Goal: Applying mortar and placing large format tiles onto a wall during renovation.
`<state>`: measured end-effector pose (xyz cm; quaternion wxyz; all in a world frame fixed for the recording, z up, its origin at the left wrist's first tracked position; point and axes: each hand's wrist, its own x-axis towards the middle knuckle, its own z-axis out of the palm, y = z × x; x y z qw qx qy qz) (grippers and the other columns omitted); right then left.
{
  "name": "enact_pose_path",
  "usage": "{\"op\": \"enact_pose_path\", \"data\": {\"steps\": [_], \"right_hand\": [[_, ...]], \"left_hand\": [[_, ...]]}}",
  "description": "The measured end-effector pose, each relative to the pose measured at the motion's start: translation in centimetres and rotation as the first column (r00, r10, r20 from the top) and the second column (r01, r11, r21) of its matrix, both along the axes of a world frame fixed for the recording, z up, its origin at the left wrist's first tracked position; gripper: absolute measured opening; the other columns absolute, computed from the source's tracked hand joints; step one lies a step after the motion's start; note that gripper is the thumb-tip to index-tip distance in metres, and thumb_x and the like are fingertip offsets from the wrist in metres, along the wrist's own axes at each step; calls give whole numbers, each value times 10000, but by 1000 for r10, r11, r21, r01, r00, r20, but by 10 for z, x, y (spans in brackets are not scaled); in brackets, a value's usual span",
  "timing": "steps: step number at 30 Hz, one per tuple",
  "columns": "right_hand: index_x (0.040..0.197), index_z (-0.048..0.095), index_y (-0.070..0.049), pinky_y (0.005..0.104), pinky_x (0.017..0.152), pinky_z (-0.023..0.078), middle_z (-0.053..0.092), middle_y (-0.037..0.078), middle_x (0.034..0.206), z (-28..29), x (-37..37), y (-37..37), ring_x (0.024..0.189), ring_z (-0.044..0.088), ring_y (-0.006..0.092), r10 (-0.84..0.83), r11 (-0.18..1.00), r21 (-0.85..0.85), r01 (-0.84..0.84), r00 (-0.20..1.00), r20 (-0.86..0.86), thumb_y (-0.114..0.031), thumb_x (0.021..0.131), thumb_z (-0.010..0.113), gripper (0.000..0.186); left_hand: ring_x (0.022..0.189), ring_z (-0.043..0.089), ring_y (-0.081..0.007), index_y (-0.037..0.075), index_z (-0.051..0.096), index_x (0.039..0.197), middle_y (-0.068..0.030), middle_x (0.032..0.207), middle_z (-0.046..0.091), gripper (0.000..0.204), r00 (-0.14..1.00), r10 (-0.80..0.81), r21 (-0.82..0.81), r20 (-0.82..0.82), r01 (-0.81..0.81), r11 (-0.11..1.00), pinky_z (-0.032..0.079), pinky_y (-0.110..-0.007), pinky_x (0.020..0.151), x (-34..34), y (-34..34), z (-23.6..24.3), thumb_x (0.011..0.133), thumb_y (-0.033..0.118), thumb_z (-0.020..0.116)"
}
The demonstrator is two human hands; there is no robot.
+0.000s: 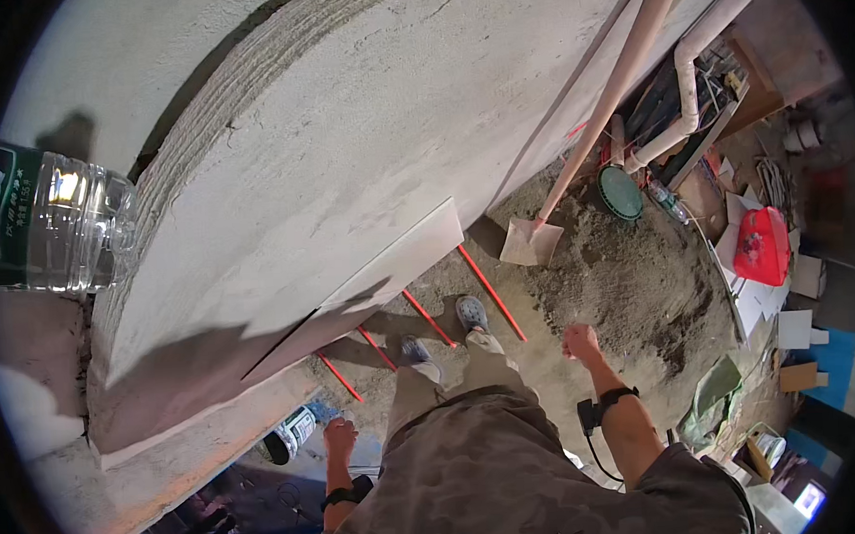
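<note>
My left hand (341, 434) hangs closed near a labelled plastic bottle (295, 433) with blue material beside it; whether it grips anything is hidden. My right hand (579, 341) is a loose fist over the dusty floor, with nothing visible in it. Several red strips (486, 292) lie on the floor by my feet, along the foot of the rough pale wall (305, 148). A white panel (398, 259) with a dark line along it rests low against that wall. A large clear bottle with a green label (62, 218) is close at the upper left.
A long-handled shovel (533, 242) leans on the wall above a heap of grit (642, 294). Pipes (689, 99), a green round lid (620, 193) and a red bag (761, 246) are at the right, among board offcuts (794, 330) and other clutter.
</note>
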<state>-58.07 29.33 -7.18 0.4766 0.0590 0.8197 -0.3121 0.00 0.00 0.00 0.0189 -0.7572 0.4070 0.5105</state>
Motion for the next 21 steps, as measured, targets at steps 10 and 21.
{"op": "enact_pose_path", "data": {"steps": [10,21], "right_hand": [[859,677,-2,376,549,528,659,125,699,23,14,-43,562,651,226,260,964,-9,-266,949,-178,-182,868,593,199],[841,665,-50,488,705,515,655,232,819,109,33,-208,822,645,427,431,747,-182,-639,675,-599,-198,872,553,189]], "left_hand": [[1091,574,-418,-15,645,1075,-229,1116,641,365,752,-484,-462,447,657,595,449,-500,945,-53,-73,25,831,255,618],[1194,486,-403,-32,520,1276,-237,1275,518,495,771,-456,-689,446,620,376,413,-467,1021,-172,-116,87,845,188,622]]}}
